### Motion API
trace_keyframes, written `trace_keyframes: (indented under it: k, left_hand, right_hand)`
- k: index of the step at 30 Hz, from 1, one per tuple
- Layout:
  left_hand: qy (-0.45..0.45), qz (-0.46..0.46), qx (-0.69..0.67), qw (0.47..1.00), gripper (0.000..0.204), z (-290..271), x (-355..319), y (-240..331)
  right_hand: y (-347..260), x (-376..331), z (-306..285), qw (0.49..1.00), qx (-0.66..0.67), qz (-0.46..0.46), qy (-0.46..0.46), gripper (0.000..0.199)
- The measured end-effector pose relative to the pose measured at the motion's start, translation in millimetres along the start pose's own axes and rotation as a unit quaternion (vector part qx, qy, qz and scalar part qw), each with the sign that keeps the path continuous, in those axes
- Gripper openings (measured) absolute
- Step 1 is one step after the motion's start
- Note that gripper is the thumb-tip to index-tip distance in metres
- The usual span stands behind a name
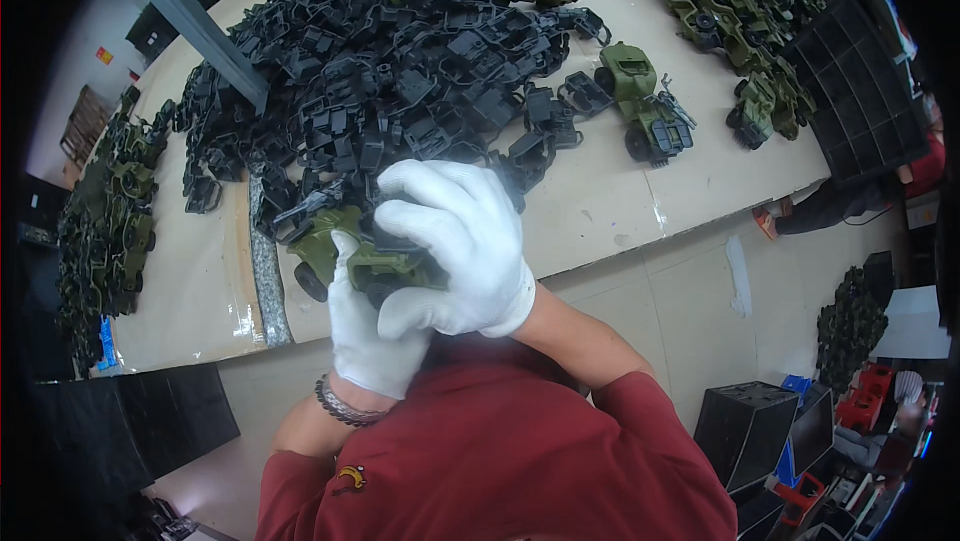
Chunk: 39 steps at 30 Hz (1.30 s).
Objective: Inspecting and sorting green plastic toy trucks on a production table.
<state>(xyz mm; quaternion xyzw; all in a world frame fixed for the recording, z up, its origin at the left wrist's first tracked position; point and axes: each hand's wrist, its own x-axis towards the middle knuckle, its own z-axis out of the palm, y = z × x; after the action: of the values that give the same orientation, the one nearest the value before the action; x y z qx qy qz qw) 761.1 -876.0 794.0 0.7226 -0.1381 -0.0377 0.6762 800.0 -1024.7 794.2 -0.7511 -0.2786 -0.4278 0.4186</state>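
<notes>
Near the table's front edge, both my white-gloved hands are closed around an olive-green toy military jeep (322, 246) with dark wheels. My left hand (375, 336) grips it from below, thumb up along its side. Over its right end curls my right hand (465, 246), fingers bent on top and thumb lower down; the palm hides that part of the jeep. A grey toy gun (305, 203) lies at the jeep's far end; I cannot tell if it is attached. Right of my hands stands another green toy vehicle (650, 106) with a gun on it.
A large heap of black plastic vehicle parts (400, 71) covers the table beyond my hands. Green toy vehicles are piled at left (115, 211) and far right (740, 11). A grey metal post (205, 26) rises at left. A black crate (855, 86) leans at right, near another person.
</notes>
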Motion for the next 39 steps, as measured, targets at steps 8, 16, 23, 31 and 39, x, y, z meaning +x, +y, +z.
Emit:
trace_keyframes:
  k: [8,16,23,31,39]
  left_hand:
    - [0.227,-0.105,-0.411,0.877,0.065,-207,93,-19]
    - [0.311,0.083,-0.239,0.916,0.047,-201,129,6]
    - [0.075,-0.11,-0.24,0.962,0.037,-68,69,-41]
    - [-0.42,-0.37,-0.525,0.641,0.103,9,61,-67]
    - [-0.467,-0.349,-0.556,0.592,0.111,5,13,-61]
  right_hand:
    - [78,-27,-121,0.876,-0.455,0.158,0.035,0.086]
    - [157,-46,-167,0.794,-0.465,0.391,-0.019,0.096]
    - [178,-65,-190,0.869,-0.395,0.284,0.089,0.072]
    - [68,-22,-191,0.975,0.11,0.182,-0.071,0.086]
    - [70,28,-148,0.911,0.16,0.201,-0.322,0.067]
